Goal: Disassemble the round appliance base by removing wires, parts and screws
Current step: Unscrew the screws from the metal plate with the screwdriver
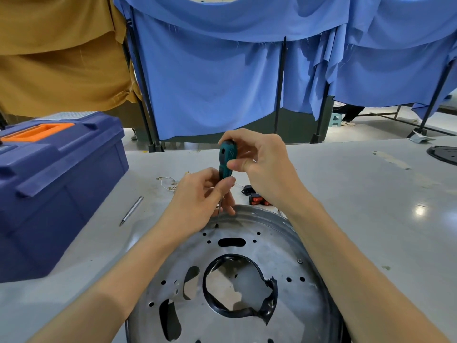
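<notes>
A round metal appliance base [291,290] lies flat on the table in front of me, with a big central hole edged in black and several small holes. A teal-handled screwdriver [226,157] stands nearly upright, its tip on a dark screw [217,226] at the base's far rim. My right hand [262,164] grips the top of the handle. My left hand [205,196] pinches the lower handle and shaft, steadying it. Another screw [300,261] sits on the base's right side.
A blue toolbox [49,184] with an orange handle stands at the left. A metal bit [131,210] lies beside it. Removed wires [169,183] and red-and-black switch parts [257,198] lie behind the base. A dark round part [445,154] sits far right. Blue curtains hang behind.
</notes>
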Tool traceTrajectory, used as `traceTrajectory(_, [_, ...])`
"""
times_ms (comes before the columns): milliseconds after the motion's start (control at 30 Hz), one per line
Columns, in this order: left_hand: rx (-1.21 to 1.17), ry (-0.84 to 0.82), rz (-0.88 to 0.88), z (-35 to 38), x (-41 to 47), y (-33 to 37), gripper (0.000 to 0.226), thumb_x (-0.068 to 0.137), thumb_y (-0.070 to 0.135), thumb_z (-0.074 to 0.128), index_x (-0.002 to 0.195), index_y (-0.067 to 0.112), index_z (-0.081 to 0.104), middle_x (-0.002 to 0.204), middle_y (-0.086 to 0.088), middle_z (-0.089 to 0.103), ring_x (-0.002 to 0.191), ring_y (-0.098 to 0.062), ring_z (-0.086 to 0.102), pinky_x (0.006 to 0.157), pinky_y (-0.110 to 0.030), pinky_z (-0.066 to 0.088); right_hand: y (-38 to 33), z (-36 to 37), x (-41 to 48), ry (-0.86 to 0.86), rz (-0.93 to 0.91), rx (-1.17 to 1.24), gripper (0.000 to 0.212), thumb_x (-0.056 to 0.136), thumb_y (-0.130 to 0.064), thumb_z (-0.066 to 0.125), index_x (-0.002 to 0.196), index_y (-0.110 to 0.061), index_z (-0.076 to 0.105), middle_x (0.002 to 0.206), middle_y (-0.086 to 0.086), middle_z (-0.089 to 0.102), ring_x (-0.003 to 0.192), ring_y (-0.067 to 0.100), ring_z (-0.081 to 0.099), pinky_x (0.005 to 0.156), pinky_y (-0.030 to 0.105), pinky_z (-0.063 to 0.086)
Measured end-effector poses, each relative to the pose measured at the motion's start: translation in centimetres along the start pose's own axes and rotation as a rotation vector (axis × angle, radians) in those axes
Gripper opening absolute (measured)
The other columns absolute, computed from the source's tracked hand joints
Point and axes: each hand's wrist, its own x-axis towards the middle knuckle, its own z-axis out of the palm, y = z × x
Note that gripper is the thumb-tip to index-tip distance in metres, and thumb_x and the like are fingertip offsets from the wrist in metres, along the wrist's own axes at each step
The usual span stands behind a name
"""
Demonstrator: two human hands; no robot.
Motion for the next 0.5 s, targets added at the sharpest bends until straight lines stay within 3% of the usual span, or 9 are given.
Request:
traceTrajectory(100, [-0.008, 0.016, -0.008, 0.1, -0.1, 0.2, 0.022, 0.093, 0.032, 0.060, 0.092, 0.010, 0.061, 0.069, -0.007, 0.072, 0.062, -0.024, 0.072, 0.072, -0.056, 0.058, 0.1, 0.0, 0.0, -0.013, 0.003, 0.012, 0.038, 0.078, 0.019, 0.057, 0.104, -0.007, 0.068, 0.089, 0.007, 0.067, 0.087, 0.021, 0.065, 0.088, 0.037, 0.054])
traceTrajectory(233, [-0.068, 0.075, -0.034, -0.1, -0.3, 0.4, 0.040, 0.080, 0.045, 0.068, 0.091, 0.008, 0.057, 0.066, -0.012, 0.070, 0.060, -0.027, 0.072, 0.065, -0.055, 0.059, -0.1, 0.5, -0.2, -0.062, -0.002, 0.044, 0.044, 0.084, 0.016, 0.052, 0.111, -0.016, 0.069, 0.094, 0.003, 0.069, 0.092, 0.014, 0.064, 0.089, 0.030, 0.053])
traceTrajectory(300, [-0.105, 0.103, -0.031, -0.1, -0.3, 0.3, 0.043, 0.073, 0.047, 0.070, 0.094, 0.011, 0.060, 0.067, -0.012, 0.068, 0.058, -0.029, 0.071, 0.059, -0.052, 0.060, -0.3, 0.9, -0.4, -0.110, -0.007, 0.071, 0.038, 0.088, 0.004, 0.059, 0.115, -0.022, 0.067, 0.096, -0.001, 0.069, 0.094, 0.012, 0.064, 0.088, 0.029, 0.054])
traceTrajectory(400, [-0.130, 0.112, -0.005, -0.1, -0.3, 0.1, 0.028, 0.066, 0.048, 0.072, 0.089, 0.033, 0.066, 0.068, -0.009, 0.068, 0.056, -0.029, 0.070, 0.054, -0.040, 0.060, -0.5, 1.1, -0.6, -0.095, -0.031, 0.041, 0.030, 0.085, -0.018, 0.072, 0.114, -0.025, 0.068, 0.098, 0.000, 0.067, 0.087, 0.014, 0.062, 0.083, 0.030, 0.054])
traceTrajectory(500, [-0.077, 0.080, 0.007, 0.1, -0.3, 0.0, 0.032, 0.070, 0.055, 0.066, 0.093, 0.034, 0.062, 0.070, -0.005, 0.071, 0.060, -0.023, 0.071, 0.058, -0.036, 0.061, -0.6, 1.0, -0.5, -0.030, -0.027, 0.021, 0.031, 0.085, -0.021, 0.072, 0.116, -0.024, 0.069, 0.097, -0.001, 0.068, 0.081, 0.014, 0.060, 0.084, 0.031, 0.052])
